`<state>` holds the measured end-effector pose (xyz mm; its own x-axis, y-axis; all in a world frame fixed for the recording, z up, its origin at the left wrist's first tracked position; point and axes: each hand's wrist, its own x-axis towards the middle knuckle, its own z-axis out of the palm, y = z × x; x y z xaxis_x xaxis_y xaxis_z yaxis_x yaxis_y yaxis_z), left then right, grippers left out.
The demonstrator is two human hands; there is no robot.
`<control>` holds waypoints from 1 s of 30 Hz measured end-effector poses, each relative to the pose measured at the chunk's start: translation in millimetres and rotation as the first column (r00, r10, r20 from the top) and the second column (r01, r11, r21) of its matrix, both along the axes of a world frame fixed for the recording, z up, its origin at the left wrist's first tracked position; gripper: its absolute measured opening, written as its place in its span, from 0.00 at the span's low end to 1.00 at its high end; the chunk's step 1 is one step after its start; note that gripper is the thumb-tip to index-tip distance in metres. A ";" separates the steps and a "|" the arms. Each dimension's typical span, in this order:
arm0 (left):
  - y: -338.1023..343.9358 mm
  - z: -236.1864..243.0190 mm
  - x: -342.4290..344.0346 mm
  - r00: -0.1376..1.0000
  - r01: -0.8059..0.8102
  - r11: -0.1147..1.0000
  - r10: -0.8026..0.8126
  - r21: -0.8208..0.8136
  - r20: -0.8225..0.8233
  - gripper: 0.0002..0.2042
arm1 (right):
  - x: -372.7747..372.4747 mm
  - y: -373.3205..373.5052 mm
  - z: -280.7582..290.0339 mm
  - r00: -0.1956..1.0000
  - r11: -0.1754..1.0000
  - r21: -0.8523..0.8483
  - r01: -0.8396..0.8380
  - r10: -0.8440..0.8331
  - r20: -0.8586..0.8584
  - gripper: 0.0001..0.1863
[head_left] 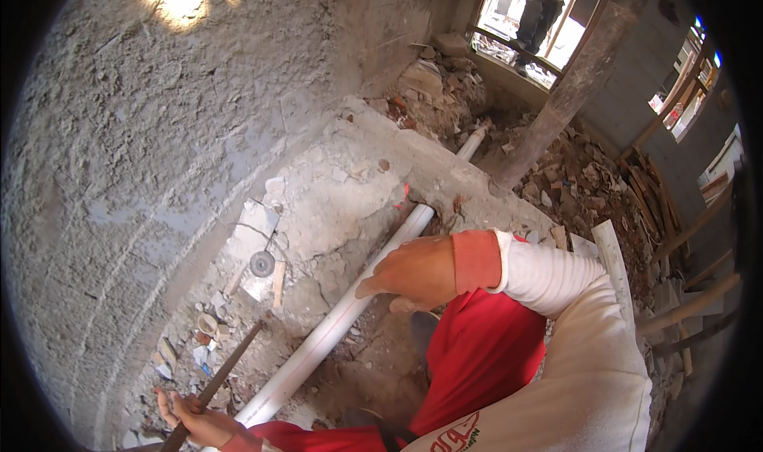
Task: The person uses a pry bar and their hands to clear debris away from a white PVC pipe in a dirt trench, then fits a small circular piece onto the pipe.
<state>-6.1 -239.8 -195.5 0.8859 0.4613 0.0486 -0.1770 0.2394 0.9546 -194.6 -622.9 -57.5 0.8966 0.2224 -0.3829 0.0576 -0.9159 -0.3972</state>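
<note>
A long white plastic pipe (pixel 318 342) runs diagonally over the dug-up ground, from below me up to an opening in a low concrete ledge. Just over its right side is my right hand (pixel 417 273). Its fingers are bent downward and apart, and I cannot tell if they touch the pipe. At the lower left, my left hand (pixel 203 422) is closed around a slim dark brown bar (pixel 226 370), whose far end points up and right. Part of that hand's grip is hidden behind the bar.
Rough grey wall (pixel 159 150) rises on the left. A white board (pixel 253 233) with a small round wheel (pixel 262 264) lies beside the concrete. A slanting post (pixel 568 90), rubble (pixel 568 174) and timber (pixel 656 198) stand at right. A person (pixel 540 23) is beyond the doorway.
</note>
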 end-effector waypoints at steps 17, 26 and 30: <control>1.1 -5.8 -0.3 0.994 0.101 0.994 -0.103 0.027 0.046 0.10 | -2.8 -1.4 2.8 1.000 1.000 -0.023 0.005 -0.005 -0.016 0.26; 3.3 -3.7 -0.7 0.994 0.088 0.995 -0.091 0.046 0.063 0.10 | -4.0 -34.8 -3.5 0.808 0.582 -0.627 0.518 -0.574 0.135 0.15; -15.9 6.1 -7.5 0.996 0.075 0.997 -0.075 -0.011 0.039 0.11 | -10.3 -42.5 -3.8 0.928 0.865 -0.380 0.327 -0.371 -0.045 0.26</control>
